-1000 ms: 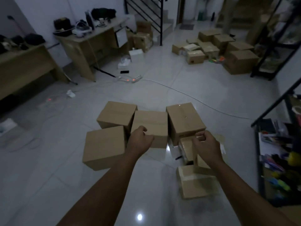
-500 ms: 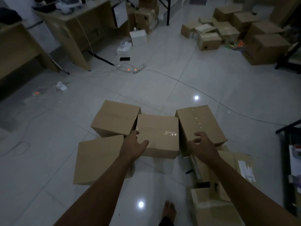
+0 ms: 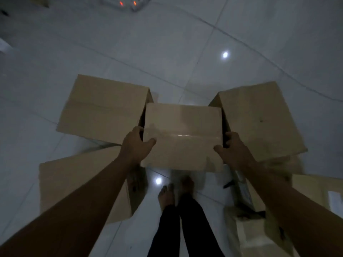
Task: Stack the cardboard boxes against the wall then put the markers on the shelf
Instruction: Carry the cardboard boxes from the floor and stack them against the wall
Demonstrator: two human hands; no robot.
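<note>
A taped brown cardboard box [image 3: 182, 134] sits in the middle of a cluster on the tiled floor. My left hand [image 3: 136, 145] grips its left side, thumb on the top. On the box's right side my right hand [image 3: 233, 148] holds it the same way. A larger box [image 3: 104, 108] lies to its left and another box [image 3: 259, 117] to its right. A fourth box [image 3: 74, 179] lies at the lower left, partly under my left forearm. No markers or shelf are in view.
My bare feet [image 3: 174, 193] stand just behind the held box. More boxes [image 3: 259, 234] lie at the lower right by my right forearm. A power strip with red lights [image 3: 128, 3] is at the top edge. A small dark object [image 3: 229, 184] lies on the floor.
I have leaned in and the camera now looks straight down. Both hands moved from above the boxes onto the sides of the middle box and closed on it.
</note>
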